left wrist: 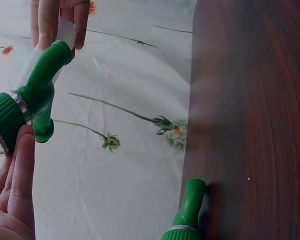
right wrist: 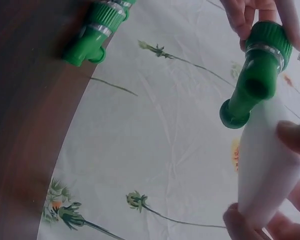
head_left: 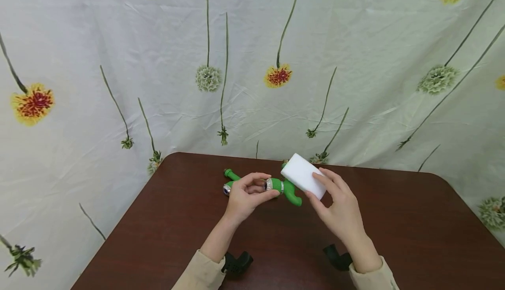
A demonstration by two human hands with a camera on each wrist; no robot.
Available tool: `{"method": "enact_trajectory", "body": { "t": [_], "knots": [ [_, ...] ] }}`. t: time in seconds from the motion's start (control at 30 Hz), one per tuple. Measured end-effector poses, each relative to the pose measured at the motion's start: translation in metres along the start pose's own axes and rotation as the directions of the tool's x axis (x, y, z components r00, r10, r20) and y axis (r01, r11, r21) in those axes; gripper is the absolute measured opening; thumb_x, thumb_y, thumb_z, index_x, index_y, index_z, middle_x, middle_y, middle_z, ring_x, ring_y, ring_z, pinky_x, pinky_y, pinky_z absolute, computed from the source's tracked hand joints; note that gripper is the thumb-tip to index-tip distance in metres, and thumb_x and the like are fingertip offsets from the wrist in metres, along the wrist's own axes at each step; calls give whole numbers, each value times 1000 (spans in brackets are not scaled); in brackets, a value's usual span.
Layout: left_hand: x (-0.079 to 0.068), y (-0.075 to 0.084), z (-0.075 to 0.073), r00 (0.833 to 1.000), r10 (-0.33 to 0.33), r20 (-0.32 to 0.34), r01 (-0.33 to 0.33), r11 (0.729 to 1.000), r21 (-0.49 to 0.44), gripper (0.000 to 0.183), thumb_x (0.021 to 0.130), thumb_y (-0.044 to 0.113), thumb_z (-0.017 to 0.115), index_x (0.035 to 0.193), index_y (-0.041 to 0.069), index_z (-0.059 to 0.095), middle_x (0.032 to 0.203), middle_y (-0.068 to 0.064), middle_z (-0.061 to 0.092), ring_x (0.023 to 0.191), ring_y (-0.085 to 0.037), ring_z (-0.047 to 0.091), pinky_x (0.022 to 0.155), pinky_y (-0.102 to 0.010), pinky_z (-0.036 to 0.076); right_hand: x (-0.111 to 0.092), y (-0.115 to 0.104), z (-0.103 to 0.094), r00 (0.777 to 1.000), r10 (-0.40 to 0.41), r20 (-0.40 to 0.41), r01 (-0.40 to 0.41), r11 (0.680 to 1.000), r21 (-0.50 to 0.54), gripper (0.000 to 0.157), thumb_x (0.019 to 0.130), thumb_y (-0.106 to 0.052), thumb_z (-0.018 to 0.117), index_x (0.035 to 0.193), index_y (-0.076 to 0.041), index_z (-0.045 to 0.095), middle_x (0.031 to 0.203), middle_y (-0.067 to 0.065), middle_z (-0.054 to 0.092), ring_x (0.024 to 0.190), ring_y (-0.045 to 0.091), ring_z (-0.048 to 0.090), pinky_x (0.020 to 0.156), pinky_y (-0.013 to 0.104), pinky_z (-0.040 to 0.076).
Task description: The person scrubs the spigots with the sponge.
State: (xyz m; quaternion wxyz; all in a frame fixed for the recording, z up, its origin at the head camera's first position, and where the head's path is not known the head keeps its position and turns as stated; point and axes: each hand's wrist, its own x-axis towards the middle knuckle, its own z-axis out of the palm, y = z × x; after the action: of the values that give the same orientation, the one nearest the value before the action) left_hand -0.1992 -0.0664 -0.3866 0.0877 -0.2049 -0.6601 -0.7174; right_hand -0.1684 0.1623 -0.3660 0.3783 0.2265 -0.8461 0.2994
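Note:
In the head view my left hand [head_left: 246, 196] pinches a green plastic pipe fitting [head_left: 289, 191] by its ribbed collar, thumb below and fingers above. The fitting has silver bands and a forked, tube-like end pointing right. My right hand [head_left: 341, 206] grips a white rectangular sponge [head_left: 301, 174] between thumb and fingers, tilted, right beside the forked end. In the right wrist view the sponge [right wrist: 267, 165] sits just beneath the fitting's round tube openings [right wrist: 255, 85]. The left wrist view shows the fitting [left wrist: 40, 80] overlapping the sponge behind it.
Another green fitting [head_left: 232, 175] lies on the dark brown table [head_left: 165, 228], partly behind my left hand. A green end [head_left: 285, 162] shows behind the sponge. A white flower-printed cloth [head_left: 252, 106] hangs along the table's far edge. Black wrist mounts [head_left: 238, 263] sit at both wrists.

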Motion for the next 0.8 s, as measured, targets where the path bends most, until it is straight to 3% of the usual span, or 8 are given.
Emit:
{"method": "enact_trajectory", "body": {
  "t": [0.1,0.23,0.33,0.43,0.53,0.67,0.8],
  "knots": [
    [-1,0,0,1000,17,12,-17,1000,0,36,74,-2,77,107,-4,65,91,-15,63,72,-13,64,65,-27,55,0,0,0,1000,-2,-29,3,1000,29,47,68,-7,83,112,-6,66,121,12,57,105,28,58,75,30,51],
    [-1,1,1,1000,21,9,-21,1000,14,35,75,0,77,108,-3,65,94,-17,63,73,-14,64,65,-28,55,0,-2,0,998,-53,33,49,994,94,50,68,-8,83,115,-9,66,123,8,57,107,24,57,79,21,48],
    [0,0,1,1000,8,0,-8,1000,17,35,77,-1,75,110,-3,65,96,-14,63,74,-13,64,64,-26,54,0,-2,1,997,-58,45,56,997,44,47,70,-10,83,114,-8,66,122,9,57,106,25,57,74,30,52],
    [0,0,1,1000,12,-14,-12,1000,22,36,77,-3,74,112,-4,64,99,-11,62,74,-12,63,64,-23,53,1,-1,0,999,-32,-13,31,999,-14,46,68,-10,83,112,-6,67,120,12,58,105,28,57,71,38,52],
    [0,0,1,998,51,-23,-50,998,41,37,77,-7,72,113,-6,64,101,-11,60,78,-11,61,68,-23,52,1,0,0,998,-26,-51,27,999,22,47,67,-8,83,112,-6,67,120,12,58,105,28,57,77,30,50],
    [1,0,1,995,99,-22,-97,993,70,37,77,-8,72,113,-6,64,100,-17,58,87,-14,59,73,-26,53,1,-1,0,997,-74,-3,74,992,101,51,67,-8,83,115,-9,66,122,9,57,105,25,58,80,18,46],
    [1,1,1,996,82,-33,-79,995,68,41,75,-5,75,115,-2,63,103,-18,60,88,-15,59,72,-26,53,1,-2,1,996,-91,26,89,994,62,49,68,-11,83,114,-8,67,121,9,58,105,25,57,74,29,50]
  ]
}}
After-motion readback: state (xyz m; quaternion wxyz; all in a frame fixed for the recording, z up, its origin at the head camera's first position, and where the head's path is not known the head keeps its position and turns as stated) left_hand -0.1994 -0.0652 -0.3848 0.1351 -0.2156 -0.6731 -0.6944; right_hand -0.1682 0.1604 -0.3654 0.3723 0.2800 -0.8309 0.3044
